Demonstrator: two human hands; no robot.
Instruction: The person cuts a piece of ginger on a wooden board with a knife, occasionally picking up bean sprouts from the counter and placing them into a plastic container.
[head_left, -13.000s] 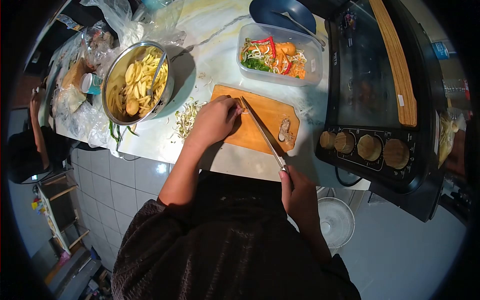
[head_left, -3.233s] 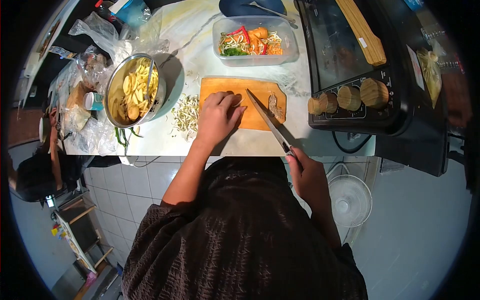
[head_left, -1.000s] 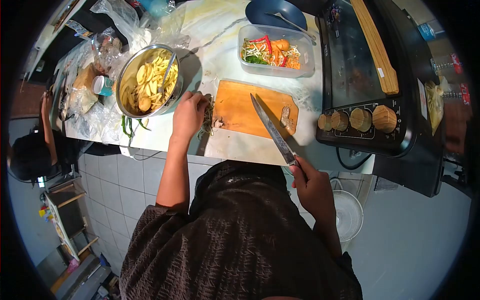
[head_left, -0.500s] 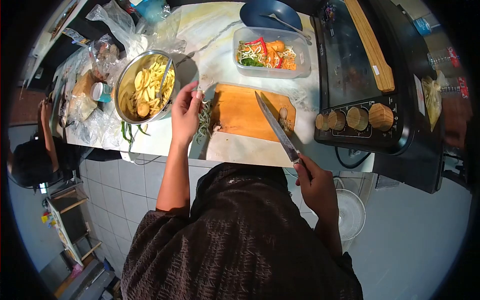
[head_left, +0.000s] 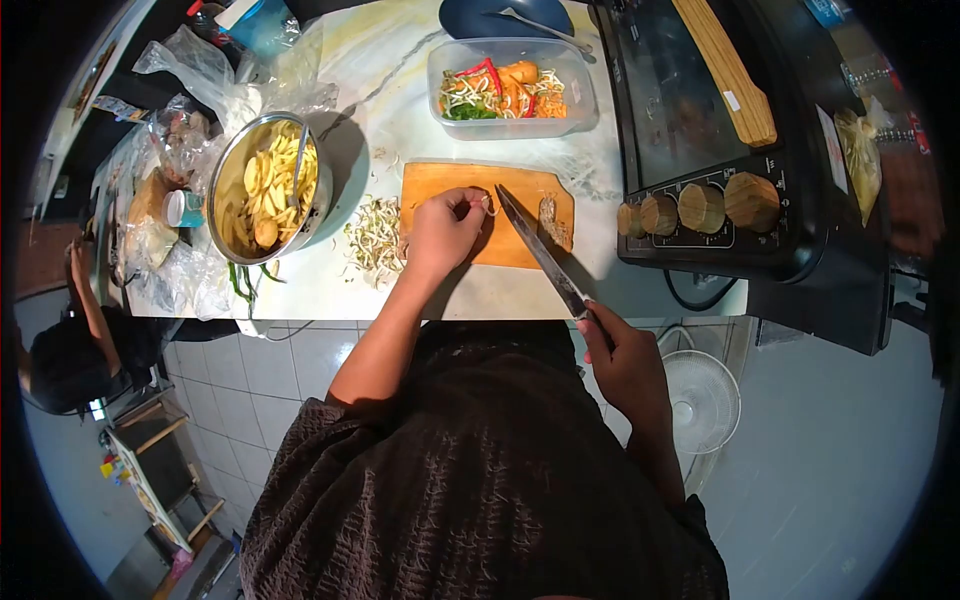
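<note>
Over the wooden cutting board (head_left: 440,178), my left hand (head_left: 447,232) is closed in a pinch on a thin, pale bean sprout (head_left: 489,205). My right hand (head_left: 625,362) grips the handle of a long kitchen knife (head_left: 538,248). Its blade slants up and left across the board, with the tip close to the sprout. On the board's right side lies a small heap of brownish trimmings (head_left: 551,222). A loose pile of bean sprouts (head_left: 373,243) rests on the counter left of the board, beside my left wrist.
Behind the board stands a clear plastic container (head_left: 512,129) of cut vegetables and sprouts. A metal bowl (head_left: 322,195) of pale cut pieces is on the left, near green chillies (head_left: 238,284) and plastic bags (head_left: 190,265). A black oven (head_left: 690,265) flanks the right. Another person's arm (head_left: 92,300) shows far left.
My left hand has moved right, from the sprout pile to over the board near the knife tip, uncovering the pile. The right hand still holds the knife. The view has shifted slightly.
</note>
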